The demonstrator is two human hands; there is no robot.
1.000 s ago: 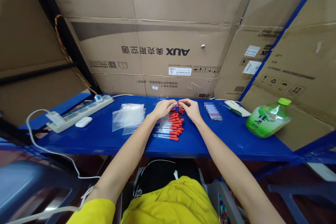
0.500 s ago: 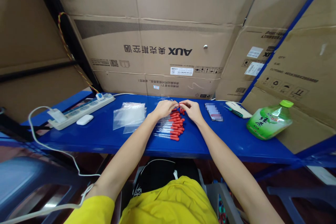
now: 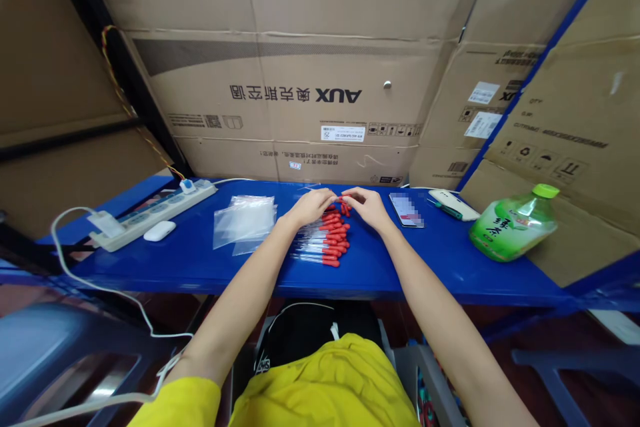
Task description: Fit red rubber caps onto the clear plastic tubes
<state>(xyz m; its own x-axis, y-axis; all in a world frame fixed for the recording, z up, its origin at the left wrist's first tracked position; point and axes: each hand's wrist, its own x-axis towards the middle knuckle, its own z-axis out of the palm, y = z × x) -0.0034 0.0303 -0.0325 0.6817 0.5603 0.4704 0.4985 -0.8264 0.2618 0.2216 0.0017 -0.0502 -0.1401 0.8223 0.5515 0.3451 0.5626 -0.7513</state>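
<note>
Red-tipped clear droppers (image 3: 330,251) lie lined up on the blue surface (image 3: 370,273), apparently assembled, while loose red caps (image 3: 345,209) beyond them seem left to fit, the right hand (image 3: 369,205) pinching a red piece (image 3: 340,199) in its fingers, the left hand's (image 3: 313,205) hold impossible to tell.

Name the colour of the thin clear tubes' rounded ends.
Red rounded ends, best in the head view.

Back carton (image 3: 295,70): "AUX 奥克斯空调", inverted; green bottle (image 3: 515,223): "绿茶"; right-hand carton (image 3: 575,113): "QTY", recycling sign (image 3: 525,151), umbrella sign (image 3: 545,157).
</note>
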